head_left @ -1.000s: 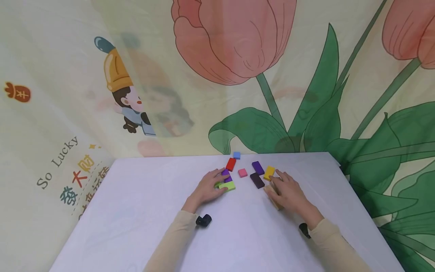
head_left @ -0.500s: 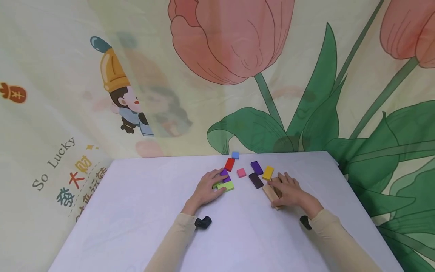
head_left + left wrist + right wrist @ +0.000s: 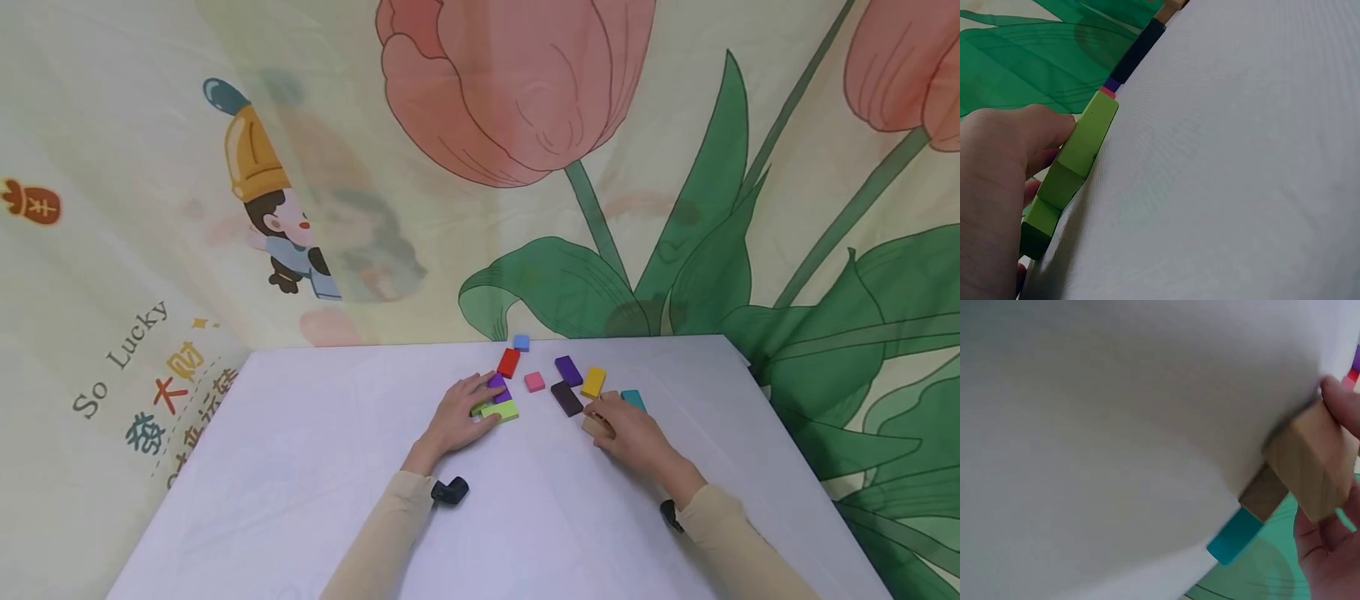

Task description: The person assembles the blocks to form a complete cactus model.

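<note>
My left hand [image 3: 459,412] rests at a small cluster of blocks, its fingers over a purple block [image 3: 498,388] and its thumb at a lime green block [image 3: 502,410]. Beside it a darker green block [image 3: 1040,225] shows under the palm side in the left wrist view. My right hand [image 3: 632,433] pinches a plain wooden block [image 3: 1310,459] between thumb and fingers, low over the table. Behind that block, the right wrist view shows a brown block [image 3: 1264,492] and a teal block [image 3: 1235,536]. Part of the wooden block is hidden by my fingers.
On the white table [image 3: 300,467] lie loose blocks: red [image 3: 508,363], blue [image 3: 522,342], pink [image 3: 534,382], dark purple [image 3: 568,371], black [image 3: 566,398] and yellow [image 3: 593,382]. A printed cloth [image 3: 420,275] hangs along the back edge.
My right hand has drawn its spread fingers in and now pinches the wooden block, its near end lifted or turned away. The teal block has come into sight. My left hand stays put.
</note>
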Demonstrator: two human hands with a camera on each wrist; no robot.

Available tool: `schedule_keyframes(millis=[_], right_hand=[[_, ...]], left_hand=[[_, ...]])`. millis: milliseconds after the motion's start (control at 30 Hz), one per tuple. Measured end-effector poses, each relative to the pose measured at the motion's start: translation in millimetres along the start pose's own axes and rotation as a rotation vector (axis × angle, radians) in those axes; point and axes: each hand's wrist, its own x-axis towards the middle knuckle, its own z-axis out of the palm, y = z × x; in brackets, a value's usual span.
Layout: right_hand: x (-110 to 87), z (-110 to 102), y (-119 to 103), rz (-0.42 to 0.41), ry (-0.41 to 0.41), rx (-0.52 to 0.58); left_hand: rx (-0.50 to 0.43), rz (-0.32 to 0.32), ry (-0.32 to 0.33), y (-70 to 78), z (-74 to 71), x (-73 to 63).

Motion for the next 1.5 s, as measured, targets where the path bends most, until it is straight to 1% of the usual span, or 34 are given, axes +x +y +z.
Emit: schedule_keyframes(millis=[100,200,267,367,500,633,733,833,967,1133,1233,1333,1500], right_hand=[[-3.3,2,-1,0.008,0.018,0.065],[-6.2,0,-3,0.011,0.052,0.104],[-7.5,-3,-5,0.022,0.073,0.157],[-8.9,-9,-10,0.044,0.079,0.278],[-11.8,-15,-20,0.078,0.067,0.487],[-20.2,-15,-34,0.160,0.022,0.668],[-29.2,-11,-46,0.238,-0.053,0.777],[-38.6,-5,-57,0.281,-0.135,0.869],[-50.7,5,-71,0.320,-0.215,0.939],[-65.5,14,-84,0.338,-0.290,0.998],[-72.8,17,-90,0.329,-0.317,1.010],[-78.0,20,-94,0.306,-0.330,0.998],[-82.8,26,-93,0.267,-0.337,0.982]], left_hand=[[0.007,0.003,0.002,-0.2,0.4,0.8],[0.005,0.006,0.003,-0.2,0.4,1.3],[0.007,0.005,0.000,-0.3,0.3,1.7],[0.012,-0.001,-0.005,-0.3,-0.3,2.0],[0.006,0.004,0.011,-0.7,-1.0,2.1],[0.011,0.004,0.013,-1.1,-0.4,1.9],[0.012,0.000,0.007,-1.1,0.6,1.5],[0.005,-0.003,0.004,-0.5,1.3,0.8],[0.005,-0.008,0.003,0.5,1.2,0.3],[0.018,-0.013,-0.001,0.7,1.0,-0.2],[0.014,-0.009,0.001,0.8,0.5,-0.4],[0.004,-0.006,0.006,0.9,0.1,-0.6],[0.006,-0.004,0.007,0.0,1.1,-0.4]])
